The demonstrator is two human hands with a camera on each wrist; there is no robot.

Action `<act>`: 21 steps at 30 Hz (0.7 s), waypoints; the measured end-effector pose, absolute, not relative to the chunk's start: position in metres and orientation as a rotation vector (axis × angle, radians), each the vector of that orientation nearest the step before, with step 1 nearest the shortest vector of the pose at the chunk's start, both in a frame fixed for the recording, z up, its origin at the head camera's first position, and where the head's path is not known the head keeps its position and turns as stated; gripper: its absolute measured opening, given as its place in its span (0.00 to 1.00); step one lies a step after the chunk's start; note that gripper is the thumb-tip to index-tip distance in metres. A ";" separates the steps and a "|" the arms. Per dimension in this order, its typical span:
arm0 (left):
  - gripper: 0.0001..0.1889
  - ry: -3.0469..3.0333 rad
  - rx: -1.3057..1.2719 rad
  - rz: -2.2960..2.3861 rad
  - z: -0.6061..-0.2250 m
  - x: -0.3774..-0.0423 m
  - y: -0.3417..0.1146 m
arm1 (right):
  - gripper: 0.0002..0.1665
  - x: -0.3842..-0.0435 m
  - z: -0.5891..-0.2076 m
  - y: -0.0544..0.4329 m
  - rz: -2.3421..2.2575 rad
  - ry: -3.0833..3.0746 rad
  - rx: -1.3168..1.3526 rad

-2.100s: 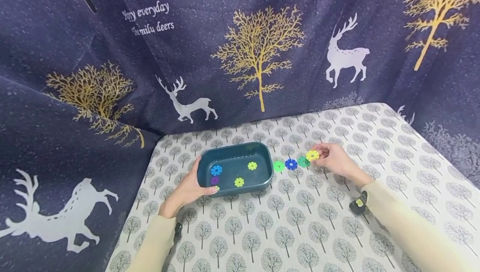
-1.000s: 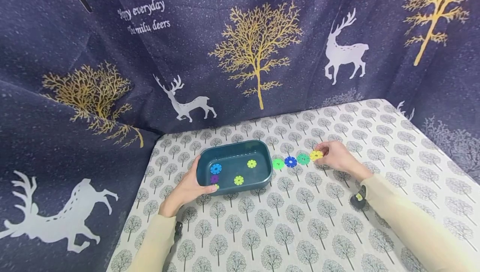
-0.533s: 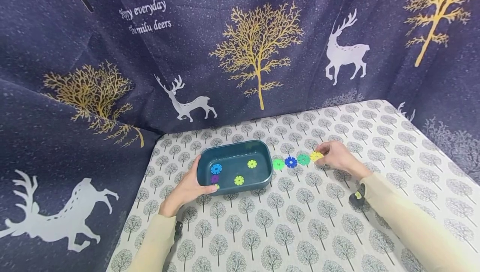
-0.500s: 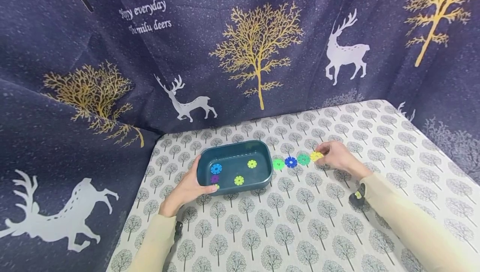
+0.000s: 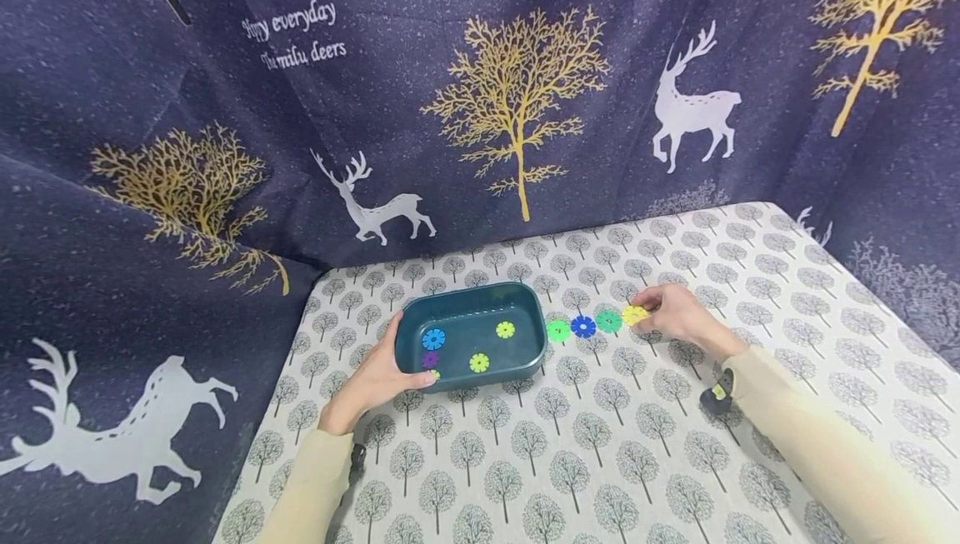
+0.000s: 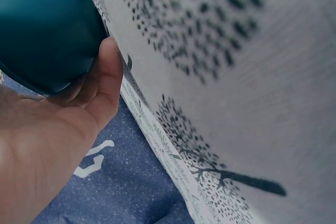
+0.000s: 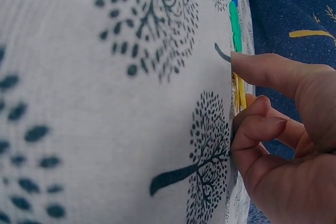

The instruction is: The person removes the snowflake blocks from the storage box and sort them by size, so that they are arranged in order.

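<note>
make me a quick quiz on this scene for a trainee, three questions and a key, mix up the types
1. Fill the gap: going right from the tub, the row runs bright green disc, dark blue disc, ____, yellow disc.
2. True or false: the left hand is clear of the tub.
3. Multiple choice: what is in the right hand's grip?
a) a purple disc
b) the yellow disc
c) a light blue disc

Key:
1. teal-green disc
2. False; it holds the tub at its left end, thumb at the near rim.
3. b
</note>
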State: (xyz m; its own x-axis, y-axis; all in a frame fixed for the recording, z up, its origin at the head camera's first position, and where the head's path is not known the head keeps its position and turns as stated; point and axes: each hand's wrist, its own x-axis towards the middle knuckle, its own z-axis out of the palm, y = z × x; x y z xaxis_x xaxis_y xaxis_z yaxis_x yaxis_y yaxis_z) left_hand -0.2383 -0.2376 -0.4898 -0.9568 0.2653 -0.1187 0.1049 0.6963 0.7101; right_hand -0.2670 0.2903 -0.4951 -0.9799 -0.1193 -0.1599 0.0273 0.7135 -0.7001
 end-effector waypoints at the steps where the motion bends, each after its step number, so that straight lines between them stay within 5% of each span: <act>1: 0.74 2.693 0.296 1.108 -0.490 -0.238 -0.237 | 0.36 -0.267 -0.495 0.291 -1.114 2.729 -0.079; 21: 0.75 2.699 0.269 1.087 -0.491 -0.240 -0.238 | 0.46 -0.261 -0.492 0.291 -1.189 2.719 -0.081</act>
State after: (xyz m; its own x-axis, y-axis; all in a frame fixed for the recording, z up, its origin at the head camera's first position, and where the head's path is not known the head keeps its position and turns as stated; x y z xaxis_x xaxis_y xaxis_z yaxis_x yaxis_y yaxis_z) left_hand -0.2398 -0.2382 -0.4914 -0.9592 0.2490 -0.1339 0.0867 0.7099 0.6990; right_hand -0.2612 0.2906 -0.4917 -0.9836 -0.1186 -0.1361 0.0194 0.6799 -0.7330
